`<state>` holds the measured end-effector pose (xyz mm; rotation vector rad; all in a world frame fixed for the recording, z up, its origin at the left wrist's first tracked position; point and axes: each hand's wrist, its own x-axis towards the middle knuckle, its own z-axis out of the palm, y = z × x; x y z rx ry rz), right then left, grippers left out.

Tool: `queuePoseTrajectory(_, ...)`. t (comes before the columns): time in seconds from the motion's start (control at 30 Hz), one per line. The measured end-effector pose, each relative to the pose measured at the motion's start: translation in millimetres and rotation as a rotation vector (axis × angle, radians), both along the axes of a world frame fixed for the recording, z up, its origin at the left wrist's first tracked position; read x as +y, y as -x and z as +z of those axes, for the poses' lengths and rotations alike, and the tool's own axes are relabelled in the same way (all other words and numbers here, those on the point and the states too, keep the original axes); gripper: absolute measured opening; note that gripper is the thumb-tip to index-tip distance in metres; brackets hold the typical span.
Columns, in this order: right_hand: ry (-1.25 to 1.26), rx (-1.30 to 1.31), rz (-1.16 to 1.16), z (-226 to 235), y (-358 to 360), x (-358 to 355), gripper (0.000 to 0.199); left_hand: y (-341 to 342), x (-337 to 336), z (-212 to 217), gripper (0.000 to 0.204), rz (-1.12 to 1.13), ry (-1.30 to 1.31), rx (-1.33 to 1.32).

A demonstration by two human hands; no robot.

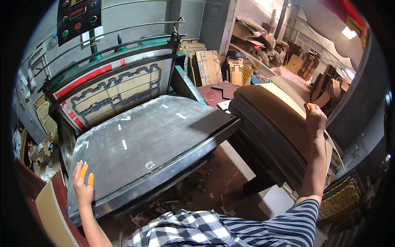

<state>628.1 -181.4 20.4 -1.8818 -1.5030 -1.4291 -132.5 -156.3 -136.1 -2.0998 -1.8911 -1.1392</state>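
Observation:
My left hand (84,187) is open over the near left corner of a die-cutting press's flat dark platen (156,140), its fingers stretched and orange covers on two of them. Whether it touches the platen I cannot tell. Off to the right, my right hand (316,122) is closed at the edge of a brown cardboard sheet (273,105) on top of a tall stack. Its fingertips, one with an orange cover, are partly hidden. Behind the platen the press's upright plate carries a cutting die (117,94) edged with blue-grey strips. Short white strips lie on the platen.
A control panel (78,18) with coloured buttons stands at the upper left. Wooden die boards (209,66) lean against the back wall. Scraps litter the floor (205,193) below the platen. More die boards (339,201) stand at the lower right, beside my right arm.

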Motion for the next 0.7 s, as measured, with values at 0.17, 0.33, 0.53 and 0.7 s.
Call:
queuePoseTrajectory(0.17, 0.165, 0.035, 0.380, 10, 126, 5, 0.017, 5, -30, 13, 0.039, 0.025, -0.147, -0.046)
queuePoseTrajectory(0.33, 0.552, 0.382, 0.748, -48, 243, 32, 0.056, -4, -42, 28, 0.054, 0.138, -0.368, -0.172)
queuePoseTrajectory(0.53, 0.804, 0.387, 1.091, -152, 338, 112, 0.061, -4, -71, 19, 0.054, 0.180, -0.445, -0.161)
queuePoseTrajectory(0.7, 1.285, 0.565, 1.001, -211, 396, 185, 0.042, 7, -54, -19, 0.052, 0.171, 0.386, 0.011)
